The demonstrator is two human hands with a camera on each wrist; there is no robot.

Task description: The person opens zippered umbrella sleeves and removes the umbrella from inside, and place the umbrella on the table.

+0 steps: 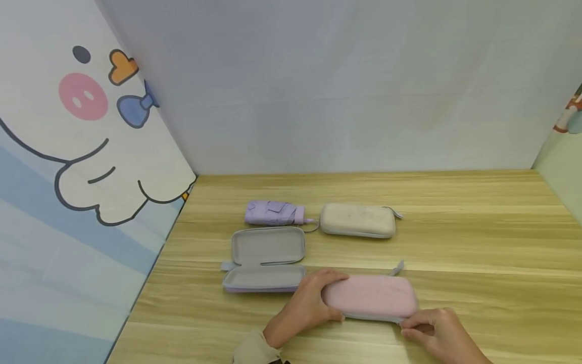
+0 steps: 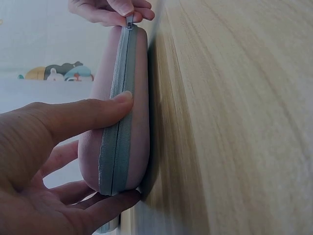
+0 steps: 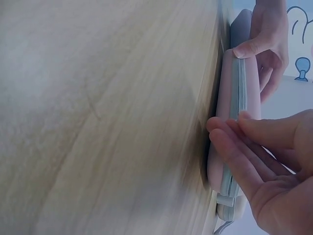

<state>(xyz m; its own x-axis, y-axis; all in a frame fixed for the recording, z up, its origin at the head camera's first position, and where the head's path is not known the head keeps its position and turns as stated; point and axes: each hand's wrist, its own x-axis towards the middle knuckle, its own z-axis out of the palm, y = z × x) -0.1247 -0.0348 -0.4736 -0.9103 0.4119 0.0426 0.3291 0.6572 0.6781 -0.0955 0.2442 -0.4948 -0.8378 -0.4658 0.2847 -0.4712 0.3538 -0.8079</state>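
A pink zippered case [image 1: 370,296] lies closed on the wooden table, its grey zipper band [image 2: 117,147] facing the person. My left hand [image 1: 312,302] grips its left end, thumb on the zipper side and fingers around the end and far side. At the near right corner, my right hand [image 1: 438,329] pinches the zipper pull [image 2: 129,20] between thumb and fingers. In the right wrist view the fingertips cover the pull. Just left of my left hand, a case with grey lining [image 1: 268,246] and a lilac outer shell lies open.
Farther back are a folded lilac umbrella [image 1: 274,213] with a wrist cord and a closed cream case [image 1: 357,220]. A grey fabric tab [image 1: 397,268] sticks out behind the pink case. Printed cloth walls [image 1: 354,91] border the table's back and sides.
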